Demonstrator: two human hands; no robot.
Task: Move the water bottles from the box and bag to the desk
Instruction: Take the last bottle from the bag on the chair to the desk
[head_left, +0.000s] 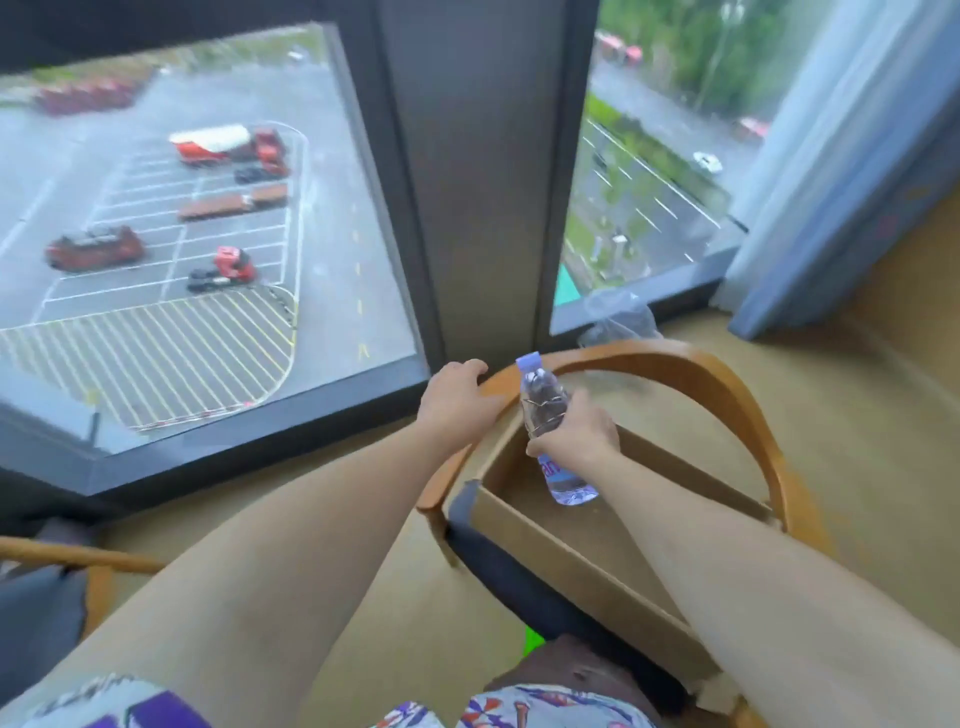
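A clear plastic water bottle (545, 410) with a pale blue cap is held above an open cardboard box (582, 551); my right hand (576, 431) grips it round the middle, cap tilted up and away. The box stands on the dark seat of a wooden chair (727, 384), and I see no other bottle inside it. My left hand (454, 395) rests on the chair's curved back rail at its left end, fingers curled over the wood. A crumpled clear plastic bag (621, 319) lies on the floor by the window behind the chair. The desk is out of view.
A floor-to-ceiling window (182, 234) with a dark frame runs along the far side. A pale blue curtain (841, 182) hangs at the right. Part of a second wooden chair (67, 561) shows at the left edge. The floor is beige carpet (883, 415).
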